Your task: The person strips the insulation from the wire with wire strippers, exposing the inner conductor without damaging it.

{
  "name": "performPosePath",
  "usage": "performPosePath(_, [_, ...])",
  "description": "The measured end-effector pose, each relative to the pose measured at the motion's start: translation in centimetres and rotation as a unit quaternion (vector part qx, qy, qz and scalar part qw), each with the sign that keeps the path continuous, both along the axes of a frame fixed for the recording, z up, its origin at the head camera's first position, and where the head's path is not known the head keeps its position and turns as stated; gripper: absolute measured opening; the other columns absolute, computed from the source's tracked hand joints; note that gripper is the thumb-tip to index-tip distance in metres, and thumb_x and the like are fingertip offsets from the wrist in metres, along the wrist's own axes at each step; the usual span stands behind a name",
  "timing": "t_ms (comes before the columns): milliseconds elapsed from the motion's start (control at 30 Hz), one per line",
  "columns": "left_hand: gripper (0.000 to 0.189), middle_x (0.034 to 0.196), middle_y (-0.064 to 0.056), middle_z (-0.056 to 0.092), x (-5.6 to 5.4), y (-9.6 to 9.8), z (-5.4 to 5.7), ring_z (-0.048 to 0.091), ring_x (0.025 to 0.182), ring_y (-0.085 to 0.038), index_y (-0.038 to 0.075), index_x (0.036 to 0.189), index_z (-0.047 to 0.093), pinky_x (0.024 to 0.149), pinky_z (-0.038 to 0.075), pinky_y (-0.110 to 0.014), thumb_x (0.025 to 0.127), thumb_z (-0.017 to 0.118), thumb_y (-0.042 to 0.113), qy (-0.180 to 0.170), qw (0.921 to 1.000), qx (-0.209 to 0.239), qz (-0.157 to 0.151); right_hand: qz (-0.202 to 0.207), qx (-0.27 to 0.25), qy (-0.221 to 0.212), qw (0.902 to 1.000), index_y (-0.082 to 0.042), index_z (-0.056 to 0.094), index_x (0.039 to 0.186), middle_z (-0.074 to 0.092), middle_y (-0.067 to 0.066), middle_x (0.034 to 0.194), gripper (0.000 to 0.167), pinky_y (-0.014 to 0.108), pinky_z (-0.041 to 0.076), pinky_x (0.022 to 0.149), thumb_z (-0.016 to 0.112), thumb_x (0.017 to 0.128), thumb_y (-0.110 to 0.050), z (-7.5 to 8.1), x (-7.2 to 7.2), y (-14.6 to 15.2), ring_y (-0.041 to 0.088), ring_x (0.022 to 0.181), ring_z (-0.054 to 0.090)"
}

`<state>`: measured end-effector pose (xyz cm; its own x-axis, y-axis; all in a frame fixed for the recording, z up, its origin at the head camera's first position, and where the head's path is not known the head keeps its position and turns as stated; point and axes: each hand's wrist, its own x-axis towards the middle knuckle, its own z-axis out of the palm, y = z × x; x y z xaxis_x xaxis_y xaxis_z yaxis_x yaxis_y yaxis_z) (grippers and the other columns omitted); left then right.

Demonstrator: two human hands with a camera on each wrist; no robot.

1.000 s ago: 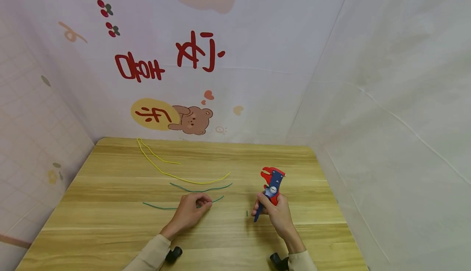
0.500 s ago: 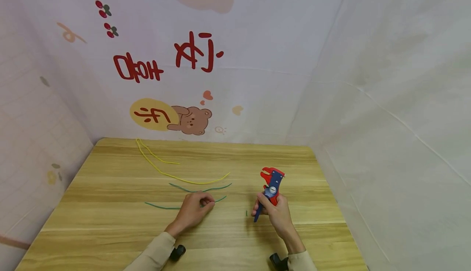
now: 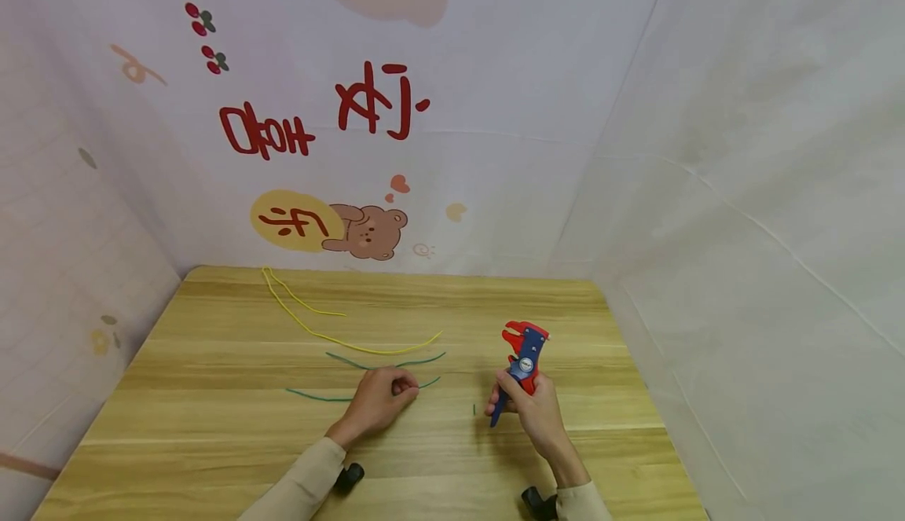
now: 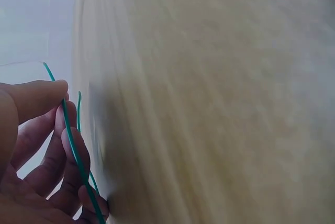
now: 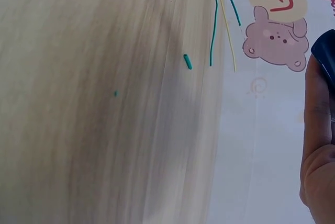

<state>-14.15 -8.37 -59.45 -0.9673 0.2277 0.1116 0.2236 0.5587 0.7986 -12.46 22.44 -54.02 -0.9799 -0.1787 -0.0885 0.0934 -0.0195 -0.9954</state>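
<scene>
While a yellow wire (image 3: 339, 340) and a farther green wire (image 3: 420, 361) lie just beyond our left hand (image 3: 375, 403), a green snippet (image 3: 474, 409) sits between it and our right hand (image 3: 539, 423). Our left grip pinches the nearer green wire (image 4: 72, 143) near the tabletop (image 3: 438, 458)'s middle, its long axis running left to right. Our right grip wraps the red-and-blue stripper (image 3: 529, 348), head pointing away, mouth leftward. We see the right edge well apart from it.

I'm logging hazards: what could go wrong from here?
Only a short end of the green wire shows past the grip of the left hand, so the wire stripper might nip that hand. The other green wire just beyond could snag. The loose green piece by the right hand might be brushed away.
</scene>
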Motion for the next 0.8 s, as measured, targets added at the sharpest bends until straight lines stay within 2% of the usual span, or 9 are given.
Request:
performPosePath(133, [0.011,0.087,0.008,0.076,-0.24,0.29,0.12,0.058,0.077,0.002,0.017,0.093,0.083,0.072,0.049,-0.020,0.102,0.083,0.011,-0.002,1.0000,-0.007,-0.005,0.001,0.001,0.000,1.0000,0.005,0.060,0.122,0.076,0.005,0.085,0.034,0.047,0.072,0.080,0.069,0.115,-0.028,0.09,-0.04,0.03,0.020,0.073,0.082])
performPosePath(567, [0.013,0.083,0.010,0.076,-0.45,0.64,-0.01,0.059,0.075,0.002,0.019,0.090,0.083,0.072,0.048,-0.021,0.101,0.085,0.012,0.011,0.9994,-0.031,-0.006,0.004,0.002,0.008,1.0000,0.010,0.058,0.122,0.075,0.005,0.084,0.037,0.046,0.072,0.078,0.067,0.116,-0.025,0.27,-0.08,0.03,0.020,0.072,0.082])
performPosePath(800, [0.015,0.080,0.012,0.075,-0.61,0.74,-0.22,0.058,0.074,0.002,0.019,0.088,0.084,0.072,0.047,-0.022,0.100,0.085,0.011,0.013,0.9990,-0.042,-0.006,0.002,0.005,0.009,0.9999,0.002,0.063,0.117,0.076,0.005,0.085,0.028,0.047,0.072,0.079,0.068,0.115,-0.026,0.02,-0.08,0.05,0.021,0.072,0.082])
